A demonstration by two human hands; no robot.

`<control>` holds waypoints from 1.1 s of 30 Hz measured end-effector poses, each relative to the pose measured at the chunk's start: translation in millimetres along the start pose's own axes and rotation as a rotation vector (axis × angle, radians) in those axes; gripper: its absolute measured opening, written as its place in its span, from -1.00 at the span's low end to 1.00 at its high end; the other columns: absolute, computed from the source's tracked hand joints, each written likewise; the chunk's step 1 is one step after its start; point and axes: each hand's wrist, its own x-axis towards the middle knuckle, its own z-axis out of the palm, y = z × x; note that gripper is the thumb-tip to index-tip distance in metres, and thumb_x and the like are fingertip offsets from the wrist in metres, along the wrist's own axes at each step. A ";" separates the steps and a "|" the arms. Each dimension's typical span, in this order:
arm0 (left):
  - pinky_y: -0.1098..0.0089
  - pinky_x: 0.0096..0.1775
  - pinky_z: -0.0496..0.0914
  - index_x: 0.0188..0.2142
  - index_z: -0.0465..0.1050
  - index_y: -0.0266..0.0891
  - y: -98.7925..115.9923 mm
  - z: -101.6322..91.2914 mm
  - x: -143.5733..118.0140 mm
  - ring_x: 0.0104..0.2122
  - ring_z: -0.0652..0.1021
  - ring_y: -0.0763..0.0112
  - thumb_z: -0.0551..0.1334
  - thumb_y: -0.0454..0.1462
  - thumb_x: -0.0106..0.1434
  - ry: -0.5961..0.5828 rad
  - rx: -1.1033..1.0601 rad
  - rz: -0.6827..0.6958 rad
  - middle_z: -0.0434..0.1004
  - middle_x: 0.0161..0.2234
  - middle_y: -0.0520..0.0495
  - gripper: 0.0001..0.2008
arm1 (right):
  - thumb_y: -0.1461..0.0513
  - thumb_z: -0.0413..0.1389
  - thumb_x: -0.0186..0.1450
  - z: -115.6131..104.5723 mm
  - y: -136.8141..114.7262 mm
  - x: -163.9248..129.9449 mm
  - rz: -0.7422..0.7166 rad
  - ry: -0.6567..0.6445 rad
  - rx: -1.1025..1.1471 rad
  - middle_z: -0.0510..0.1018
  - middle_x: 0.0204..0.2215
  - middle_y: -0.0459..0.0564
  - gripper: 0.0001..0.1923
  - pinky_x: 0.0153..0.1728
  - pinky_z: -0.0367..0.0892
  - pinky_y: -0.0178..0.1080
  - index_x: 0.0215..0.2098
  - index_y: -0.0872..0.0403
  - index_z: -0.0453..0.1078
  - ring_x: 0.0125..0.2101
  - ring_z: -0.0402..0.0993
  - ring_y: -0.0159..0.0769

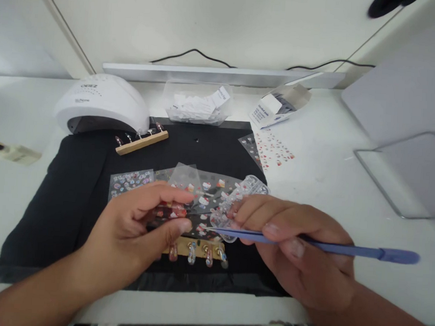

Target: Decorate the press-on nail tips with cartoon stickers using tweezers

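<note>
My right hand (304, 247) grips a pair of blue-purple tweezers (345, 249), whose fine tips point left toward my left hand (136, 227). The left thumb and index finger curl toward each other around something small, reddish and shiny that I cannot make out. Beneath the hands lie clear sticker sheets (221, 183) with small red and white cartoon figures. A clear compartment case (255, 185) sits partly hidden behind my right fingers. Nearer to me, a wooden strip (183, 244) carries several decorated nail tips (192, 254), its left end covered by my left hand.
A white nail lamp (103, 99) stands at the back left, beside a wooden nail stand (143, 142). Behind the black mat (79, 184) are a clear tub of white pads (198, 108) and an open alcohol-pad box (280, 108). A small bottle (15, 153) appears at far left.
</note>
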 end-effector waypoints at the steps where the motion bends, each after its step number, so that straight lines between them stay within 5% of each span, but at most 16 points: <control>1: 0.56 -0.35 0.57 -0.19 0.62 -0.11 -1.5 -1.6 2.3 -0.38 0.67 0.46 0.38 -0.38 0.17 0.007 -0.004 -0.018 0.70 -0.26 0.03 -0.78 | 0.27 0.11 0.34 -0.2 0.2 0.8 0.006 0.003 0.007 0.60 -0.49 0.00 -0.79 -0.35 0.45 -0.08 -0.16 0.04 0.59 -0.44 0.52 -0.22; 11: 0.38 -0.44 0.42 -0.04 0.49 -0.21 -40.0 -28.2 36.1 -0.49 0.54 0.34 0.33 -0.20 0.19 -0.130 0.292 -0.171 0.54 -0.42 0.00 -0.66 | 0.25 0.17 0.33 -28.1 -19.6 8.9 0.156 -0.154 -0.023 0.62 -0.49 -0.01 -0.85 -0.44 0.40 -0.17 -0.21 0.08 0.60 -0.47 0.52 -0.27; 15: 0.09 -0.05 0.42 0.07 0.46 -0.15 -30.6 -30.1 29.3 -0.19 0.55 0.06 0.37 -0.23 0.15 -0.032 0.667 -0.084 0.48 -0.07 -0.17 -0.53 | 0.25 0.16 0.34 -38.0 -11.3 5.7 0.210 -0.233 -0.028 0.58 -0.53 -0.05 -0.86 -0.47 0.37 -0.20 -0.24 0.08 0.59 -0.50 0.49 -0.30; 18: -0.08 0.22 0.20 0.15 0.35 -0.27 -12.6 -30.6 19.9 0.15 0.37 -0.14 0.27 -0.24 0.28 -0.027 0.924 0.120 0.28 0.18 -0.33 -0.55 | 0.24 0.15 0.35 -40.9 -4.4 1.8 0.206 -0.282 0.001 0.56 -0.53 -0.06 -0.85 -0.46 0.36 -0.21 -0.25 0.09 0.58 -0.49 0.48 -0.32; 20: 0.02 0.22 0.21 0.09 0.36 -0.31 -3.2 -28.2 13.8 0.16 0.35 -0.02 0.24 -0.28 0.31 -0.040 0.842 0.280 0.32 0.12 -0.31 -0.64 | 0.24 0.15 0.35 -42.4 -1.8 -0.5 0.199 -0.318 0.003 0.56 -0.50 -0.04 -0.85 -0.44 0.36 -0.21 -0.23 0.10 0.57 -0.47 0.48 -0.32; 23: 0.14 0.05 0.33 -0.02 0.40 -0.27 1.2 -18.5 6.3 -0.01 0.44 0.13 0.25 -0.28 0.31 -0.238 0.689 0.385 0.40 -0.03 -0.20 -0.74 | 0.26 0.12 0.37 -44.7 0.2 -2.7 0.209 -0.358 -0.012 0.57 -0.47 -0.03 -0.84 -0.42 0.37 -0.20 -0.20 0.09 0.56 -0.45 0.49 -0.33; 27: 0.10 -0.08 0.33 -0.06 0.42 -0.23 -2.8 -0.8 -0.9 -0.10 0.43 0.10 0.31 -0.24 0.25 -0.461 0.626 0.355 0.44 -0.11 -0.15 -0.72 | 0.25 0.11 0.38 -46.4 3.4 -2.8 0.227 -0.397 -0.055 0.56 -0.47 -0.04 -0.85 -0.40 0.38 -0.20 -0.23 0.09 0.54 -0.43 0.47 -0.34; 33: 0.06 -0.14 0.28 -0.07 0.44 -0.22 -5.4 11.3 -4.1 -0.14 0.42 0.08 0.34 -0.24 0.23 -0.542 0.650 0.314 0.47 -0.14 -0.14 -0.72 | 0.24 0.10 0.39 -46.6 8.8 -0.8 0.229 -0.433 -0.095 0.57 -0.48 -0.03 -0.84 -0.39 0.39 -0.20 -0.25 0.11 0.52 -0.42 0.47 -0.34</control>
